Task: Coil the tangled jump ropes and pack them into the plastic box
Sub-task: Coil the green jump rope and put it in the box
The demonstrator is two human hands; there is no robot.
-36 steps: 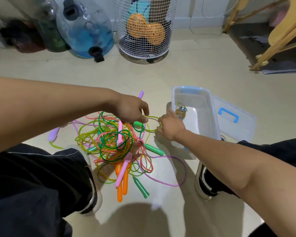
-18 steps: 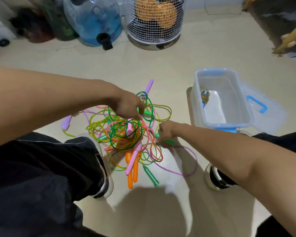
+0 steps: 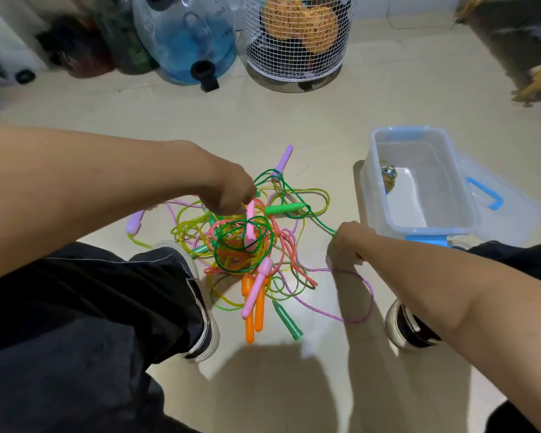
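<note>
The ropes (image 3: pixel 244 242) lie in a tangled heap on the floor (image 3: pixel 294 126), between the person's two shoes. Everything else sits around that heap. The left hand (image 3: pixel 231 195) hangs over its far left side, fingers curled down and pinching a pink handle (image 3: pixel 250 228) that stands up out of the middle. The right hand (image 3: pixel 349 240) is just right of the heap, closed on a green cord (image 3: pixel 313 214) that runs taut from it back over the far side of the tangle. A green handle (image 3: pixel 283 208) lies on the heap's far edge, and a purple handle (image 3: pixel 283 159) pokes out beyond it. Another purple handle (image 3: pixel 135 221) lies off to the left. On the near side two orange handles (image 3: pixel 253 310), a second pink one (image 3: pixel 256 287) and a green one (image 3: pixel 286 318) stick out toward the person. A purple cord (image 3: pixel 364 295) loops out to the right, under the right forearm.

The box (image 3: pixel 463 195) stands open to the right of the heap, with a small coiled bundle (image 3: pixel 389 175) inside against its left wall. Its lid (image 3: pixel 494 198) lies just beyond it on the right. Well behind the heap stand a wire basket (image 3: pixel 294 42) and a blue water jug (image 3: pixel 188 35).
</note>
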